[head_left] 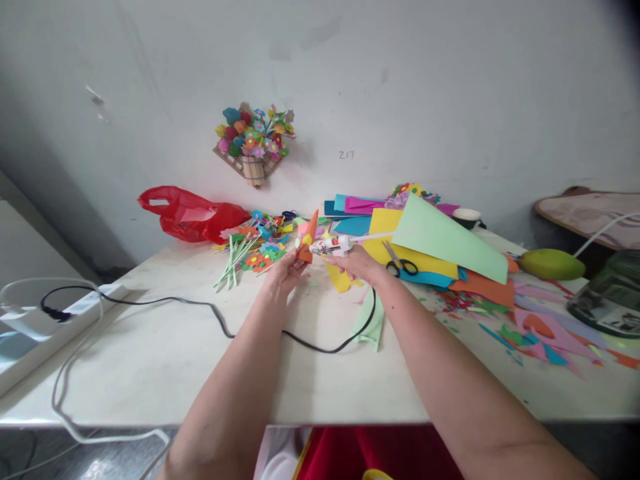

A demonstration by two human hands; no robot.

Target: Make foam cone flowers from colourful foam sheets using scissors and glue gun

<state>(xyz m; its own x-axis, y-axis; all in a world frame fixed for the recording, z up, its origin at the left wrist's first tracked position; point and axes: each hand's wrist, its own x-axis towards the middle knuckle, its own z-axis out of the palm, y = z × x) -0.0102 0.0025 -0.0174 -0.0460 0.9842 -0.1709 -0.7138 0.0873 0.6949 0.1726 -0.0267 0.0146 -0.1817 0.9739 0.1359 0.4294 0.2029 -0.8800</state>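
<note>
My left hand (289, 271) holds an orange foam piece (311, 233), pointed at the top, with small pale and yellow shapes on it. My right hand (356, 261) is wrapped round a white glue gun (341, 245) with a coloured pattern. The gun's nozzle end is close to the orange piece; whether they touch cannot be made out. A pale glue stick (375, 236) sticks out of the gun's back toward the right. From below my right hand a black cord (320, 349) curves over the table to the left.
Black-handled scissors (401, 265) lie on yellow sheets (384, 221) at the right, near a light green sheet (445, 239). Foam scraps (543, 340) and a glass jar (610, 300) are farther right. Green strips (233, 263), foam flowers (260, 260) and a red bag (193, 217) lie left.
</note>
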